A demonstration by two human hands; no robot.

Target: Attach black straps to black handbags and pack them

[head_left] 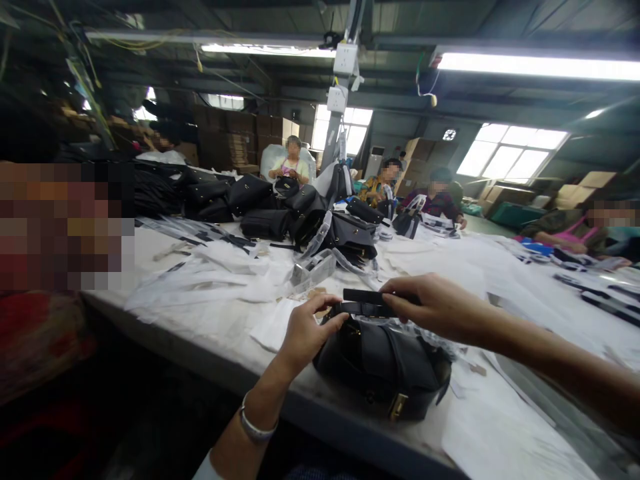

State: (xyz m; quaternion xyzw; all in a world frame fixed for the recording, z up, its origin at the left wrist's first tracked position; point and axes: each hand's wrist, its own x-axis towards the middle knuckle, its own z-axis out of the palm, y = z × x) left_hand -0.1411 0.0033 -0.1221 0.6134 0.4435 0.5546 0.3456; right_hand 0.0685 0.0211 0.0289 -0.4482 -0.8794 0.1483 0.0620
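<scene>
A black handbag (385,367) with a gold clasp lies on the table in front of me, close to the near edge. Pinched between thumb and fingers of my left hand (307,333) is one end of the bag's black handle (367,309), raised above the bag's top. My right hand (425,303) grips a flat black strip (357,295) by its right end. That strip lies along the upper side of the handle, and I cannot tell whether the two are joined. Behind my right fingers, the handle's right end is hidden.
Black handbags (265,223) are heaped farther back on the white table (430,260). Clear plastic wrapping (215,273) and white sheets spread around my bag. Black straps (600,300) lie at the right. Several co-workers sit around the table; one person (60,227) is close at my left.
</scene>
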